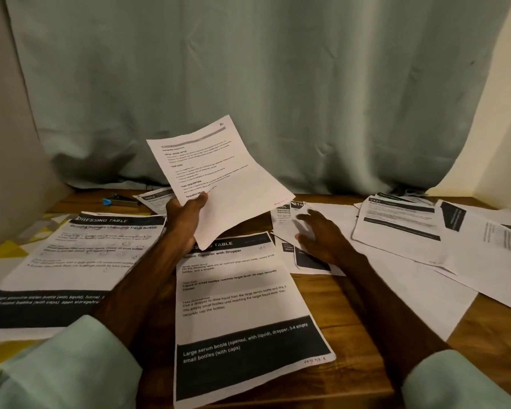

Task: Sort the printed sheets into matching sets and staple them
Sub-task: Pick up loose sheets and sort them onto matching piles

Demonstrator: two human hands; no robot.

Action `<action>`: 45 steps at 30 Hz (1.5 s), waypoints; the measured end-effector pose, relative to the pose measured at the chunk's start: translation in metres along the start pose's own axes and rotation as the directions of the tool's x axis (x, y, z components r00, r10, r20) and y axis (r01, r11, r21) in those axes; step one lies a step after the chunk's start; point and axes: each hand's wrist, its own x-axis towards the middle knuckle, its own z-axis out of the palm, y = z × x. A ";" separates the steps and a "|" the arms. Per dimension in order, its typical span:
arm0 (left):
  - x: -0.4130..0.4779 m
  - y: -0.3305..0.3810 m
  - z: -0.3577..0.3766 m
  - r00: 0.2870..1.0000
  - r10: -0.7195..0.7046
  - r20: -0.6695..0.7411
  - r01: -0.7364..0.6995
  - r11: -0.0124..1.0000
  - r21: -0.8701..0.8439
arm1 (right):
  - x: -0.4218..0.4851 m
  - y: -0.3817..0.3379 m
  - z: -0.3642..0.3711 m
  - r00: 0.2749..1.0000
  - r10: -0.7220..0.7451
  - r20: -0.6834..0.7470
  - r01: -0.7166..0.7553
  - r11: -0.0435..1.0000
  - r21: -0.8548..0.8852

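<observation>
Dropper sheet (248,305) lies flat, long axis running straight away. Above its far end the left hand (186,219) pinches a tilted plain sheet (216,172); the right hand (322,240), fingers spread, presses slips (286,219) alongside. Stapler (121,199) sits far-left, nearer the left hand.

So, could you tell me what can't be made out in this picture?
Head view only.
Text on the held sheet: too small.
Titles of the small sheets: covered by the right hand.
The stapler: far, dim, tiny.
The right pile: cut off by the frame edge.
</observation>
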 end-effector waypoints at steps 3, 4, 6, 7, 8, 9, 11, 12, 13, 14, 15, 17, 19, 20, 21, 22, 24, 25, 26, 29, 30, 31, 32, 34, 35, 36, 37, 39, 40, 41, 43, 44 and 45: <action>-0.004 0.001 0.000 1.000 0.014 0.008 -0.014 1.000 0.008 | 0.003 -0.027 0.008 0.993 -0.112 0.039 0.107 0.988 0.108; -0.004 0.000 0.000 1.000 0.018 0.012 -0.018 1.000 0.012 | 0.004 -0.034 0.011 0.989 -0.124 0.081 0.118 0.990 0.078; -0.005 -0.002 0.000 0.999 0.032 0.029 -0.032 0.999 0.010 | 0.006 -0.040 0.015 0.985 -0.091 0.144 0.092 0.996 0.005; -0.006 -0.003 0.000 0.999 0.036 0.039 -0.036 0.999 0.007 | 0.006 -0.040 0.013 0.987 -0.069 0.146 0.072 0.997 -0.013; -0.006 -0.003 0.001 0.998 0.036 0.048 -0.036 0.999 0.009 | 0.007 -0.038 0.011 0.990 -0.049 0.135 0.054 0.998 -0.027; -0.007 -0.003 0.001 0.998 0.034 0.055 -0.034 0.999 0.014 | 0.007 -0.034 0.009 0.992 -0.037 0.120 0.042 0.998 -0.044; -0.007 -0.003 0.004 0.998 0.030 0.062 -0.031 0.999 0.021 | 0.007 -0.024 0.003 0.993 -0.016 0.118 0.026 0.996 -0.082; -0.008 -0.003 0.005 0.998 0.028 0.064 -0.030 0.999 0.027 | 0.006 -0.018 0.001 0.992 -0.005 0.127 0.019 0.994 -0.104; -0.008 -0.003 0.005 0.998 0.026 0.060 -0.028 0.999 0.033 | 0.006 -0.013 -0.001 0.990 0.005 0.138 0.012 0.992 -0.124; -0.008 -0.003 0.006 0.998 0.022 0.053 -0.024 0.999 0.042 | 0.005 -0.008 -0.001 0.990 0.017 0.142 0.003 0.991 -0.137; -0.008 -0.004 0.006 0.999 0.017 0.048 -0.019 0.998 0.053 | 0.004 -0.004 -0.002 0.990 0.028 0.139 -0.008 0.990 -0.141; -0.008 -0.004 0.009 0.998 0.005 0.061 -0.009 0.997 0.075 | 0.001 0.002 -0.002 0.992 0.046 0.118 -0.031 0.991 -0.128; -0.007 -0.001 0.014 0.995 -0.015 0.099 0.006 0.996 0.088 | -0.002 0.001 -0.001 0.995 0.050 0.088 -0.041 0.994 -0.103; -0.008 0.001 0.018 0.992 -0.029 0.121 0.018 0.995 0.096 | -0.004 -0.001 0.001 0.997 0.044 0.066 -0.039 0.996 -0.081; -0.009 0.005 0.022 0.988 -0.046 0.145 0.030 0.993 0.112 | -0.005 -0.003 0.002 0.999 0.033 0.038 -0.031 0.998 -0.055; -0.009 0.009 0.027 0.984 -0.057 0.170 0.037 0.992 0.121 | -0.006 -0.004 0.003 0.999 0.029 0.016 -0.029 0.999 -0.027; -0.006 0.014 0.036 0.973 -0.058 0.224 0.034 0.993 0.110 | -0.005 -0.004 0.003 0.999 0.038 -0.002 -0.038 0.999 0.027; -0.004 0.016 0.040 0.970 -0.041 0.241 0.011 0.992 0.124 | -0.005 -0.004 0.003 0.999 0.046 -0.010 -0.045 0.998 0.049; -0.001 0.016 0.043 0.970 -0.023 0.241 -0.017 0.987 0.162 | -0.006 -0.002 0.001 0.998 0.064 -0.013 -0.063 0.996 0.067; 0.010 0.009 0.047 0.979 -0.015 0.205 -0.043 0.960 0.278 | -0.009 0.007 0.001 0.996 0.086 -0.038 -0.076 0.976 0.205; 0.013 0.006 0.047 0.978 -0.025 0.205 -0.038 0.953 0.300 | -0.011 0.011 0.001 0.994 0.093 -0.054 -0.075 0.959 0.273; 0.014 0.004 0.047 0.978 -0.032 0.207 -0.037 0.946 0.322 | -0.011 0.015 0.003 0.992 0.098 -0.078 -0.067 0.941 0.331; 0.017 0.002 0.047 0.977 -0.039 0.211 -0.037 0.938 0.345 | -0.012 0.017 0.002 0.989 0.106 -0.099 -0.066 0.936 0.347; 0.018 -0.002 0.047 0.976 -0.055 0.211 -0.036 0.915 0.402 | -0.013 0.020 0.002 0.986 0.090 -0.142 -0.035 0.937 0.346; 0.017 -0.003 0.048 0.976 -0.071 0.204 -0.022 0.907 0.420 | -0.012 0.021 0.002 0.984 0.080 -0.156 -0.019 0.934 0.357; 0.018 -0.005 0.050 0.976 -0.089 0.200 -0.006 0.903 0.429 | -0.012 0.019 0.000 0.984 0.079 -0.161 -0.017 0.935 0.355; 0.019 -0.007 0.053 0.974 -0.098 0.203 -0.002 0.896 0.444 | -0.010 0.019 0.002 0.983 0.076 -0.168 -0.011 0.933 0.359; 0.017 -0.009 0.061 0.970 -0.087 0.228 -0.038 0.869 0.493 | -0.007 0.021 0.005 0.986 0.088 -0.142 -0.031 0.932 0.362; 0.015 -0.009 0.066 0.967 -0.074 0.244 -0.062 0.860 0.507 | -0.006 0.023 0.008 0.987 0.102 -0.120 -0.052 0.928 0.368; 0.015 -0.009 0.071 0.964 -0.056 0.261 -0.090 0.853 0.514 | -0.003 0.026 0.013 0.987 0.119 -0.107 -0.067 0.917 0.393; 0.017 -0.009 0.079 0.954 -0.025 0.297 -0.143 0.837 0.529 | -0.003 0.032 0.018 0.985 0.141 -0.101 -0.081 0.888 0.453; 0.019 -0.008 0.082 0.952 -0.016 0.307 -0.162 0.823 0.545 | -0.005 0.032 0.017 0.984 0.135 -0.119 -0.064 0.881 0.469; 0.020 -0.007 0.083 0.949 -0.010 0.315 -0.180 0.804 0.567 | -0.006 0.032 0.017 0.981 0.128 -0.146 -0.042 0.874 0.484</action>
